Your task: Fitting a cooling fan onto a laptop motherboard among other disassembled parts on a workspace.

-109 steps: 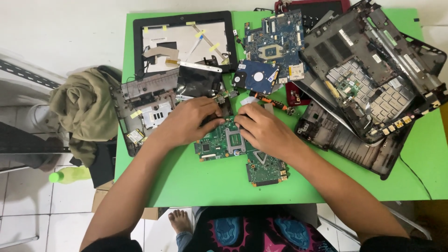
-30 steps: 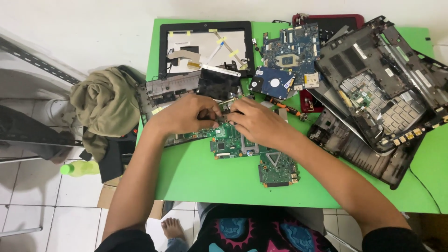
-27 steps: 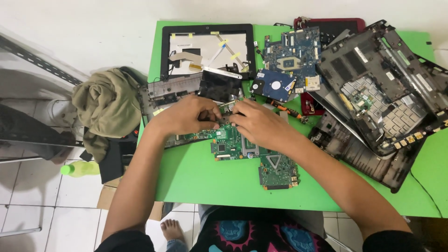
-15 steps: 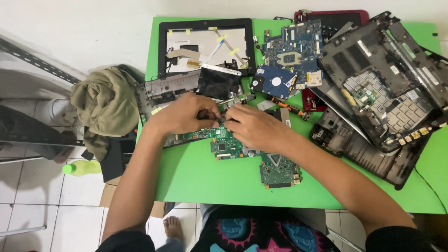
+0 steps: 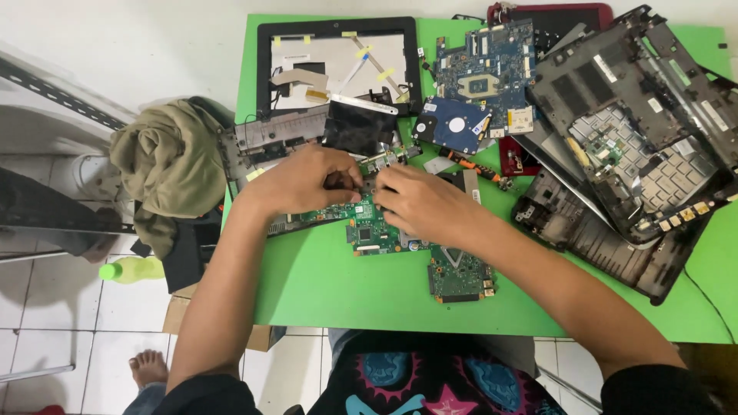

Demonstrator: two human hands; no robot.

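An olive cloth bundle (image 5: 165, 165) hangs off the bright green table (image 5: 323, 284), above white floor tiles. The left hand (image 5: 296, 180) and right hand (image 5: 423, 204) both press curled fingers onto a green circuit board (image 5: 369, 230) at the table's middle; what they pinch is hidden. Dark laptop shells (image 5: 630, 138) pile up at right, partly cut off.

Hands (image 5: 361, 192) cover green circuit board (image 5: 369, 230) middle; fingertip grip hidden.

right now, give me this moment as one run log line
left hand: on green circuit board | right hand: on same board | surface: green table | nearby: hard drive
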